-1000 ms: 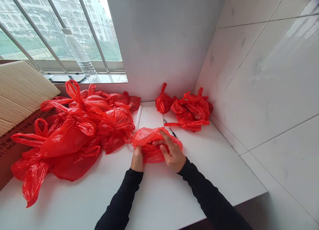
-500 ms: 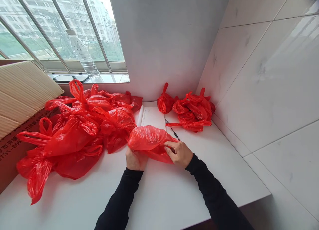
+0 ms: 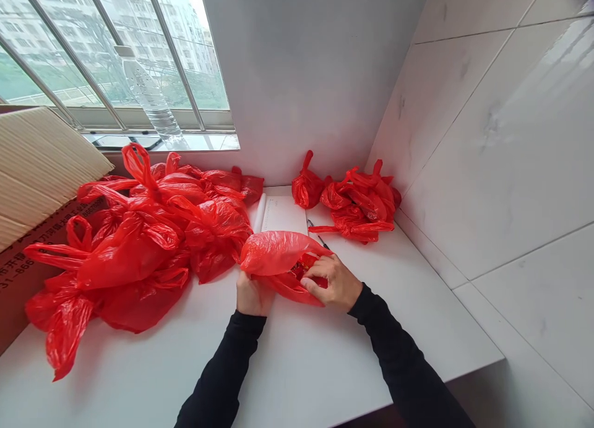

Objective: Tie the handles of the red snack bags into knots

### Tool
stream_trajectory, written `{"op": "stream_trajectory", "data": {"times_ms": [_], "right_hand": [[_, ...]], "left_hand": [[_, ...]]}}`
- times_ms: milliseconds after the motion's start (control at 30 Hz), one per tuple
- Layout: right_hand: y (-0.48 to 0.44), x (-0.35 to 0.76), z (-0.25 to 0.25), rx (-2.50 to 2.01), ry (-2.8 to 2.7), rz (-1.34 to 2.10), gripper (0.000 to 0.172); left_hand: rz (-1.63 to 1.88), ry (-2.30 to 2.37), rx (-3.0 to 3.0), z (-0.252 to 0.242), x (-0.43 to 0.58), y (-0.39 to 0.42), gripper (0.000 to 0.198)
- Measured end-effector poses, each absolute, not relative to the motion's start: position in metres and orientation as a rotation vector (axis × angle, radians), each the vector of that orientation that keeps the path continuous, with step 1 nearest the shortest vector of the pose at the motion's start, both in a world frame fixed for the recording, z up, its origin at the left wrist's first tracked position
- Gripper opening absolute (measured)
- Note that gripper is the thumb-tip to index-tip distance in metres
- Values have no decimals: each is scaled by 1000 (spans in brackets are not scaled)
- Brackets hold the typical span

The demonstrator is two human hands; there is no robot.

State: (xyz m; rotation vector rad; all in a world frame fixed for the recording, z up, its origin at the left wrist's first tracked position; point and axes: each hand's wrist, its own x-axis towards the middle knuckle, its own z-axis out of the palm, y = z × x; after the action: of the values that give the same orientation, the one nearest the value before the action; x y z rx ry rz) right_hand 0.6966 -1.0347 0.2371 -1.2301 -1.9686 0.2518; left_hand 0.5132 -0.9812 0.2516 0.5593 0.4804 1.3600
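Observation:
A red plastic bag (image 3: 271, 255) lies across both hands above the front of the white table. My left hand (image 3: 251, 294) cups its left end from below, fingers mostly hidden under the plastic. At the bag's mouth on the right, my right hand (image 3: 331, 279) has curled fingers and thumb closed on the edge and reaching just inside. Shiny red wrapped items (image 3: 302, 265) show within the opening; their kind is too small to tell. Behind the bag lie an open notebook (image 3: 283, 214) and a pen (image 3: 323, 242), partly covered by the right hand and bag.
A large heap of tied red plastic bags (image 3: 130, 255) covers the table's left side. A smaller group of red bags (image 3: 362, 202) sits at the back right against the wall. On the left stands a cardboard box (image 3: 46, 168). A clear bottle (image 3: 151, 97) stands on the windowsill.
The bag's mouth has been pulled wider, and red wrapped contents now show inside. My right hand has shifted slightly down and right; the left hand keeps its hold.

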Motion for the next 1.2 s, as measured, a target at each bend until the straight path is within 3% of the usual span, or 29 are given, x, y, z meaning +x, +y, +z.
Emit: {"op": "stream_trajectory", "data": {"times_ms": [133,300,467,633,833,1067,1200], "right_hand": [[-1038,692,241,-1343,-2001,267,34],[-1035,690,239,-1421,-1856,271,24],[-1029,689,229,-1595,-1730,238,44],[-1027,690,227,-1557,-1680,179,47],[-1028,690,230,-1536,-1660,62,38],[-1028,689,228,-1533,-1708,32,47],[-1030,688,230,-1505,-1707,92,21]], "left_hand": [[1389,476,540,254,511,-981,30],[1426,472,540,251,512,-980,29],[1389,476,565,250,513,-981,34],[1333,489,580,249,511,-983,44],[1311,466,582,247,509,-981,46],[1299,457,557,248,508,-982,38],[1297,450,565,249,509,-983,38]]}}
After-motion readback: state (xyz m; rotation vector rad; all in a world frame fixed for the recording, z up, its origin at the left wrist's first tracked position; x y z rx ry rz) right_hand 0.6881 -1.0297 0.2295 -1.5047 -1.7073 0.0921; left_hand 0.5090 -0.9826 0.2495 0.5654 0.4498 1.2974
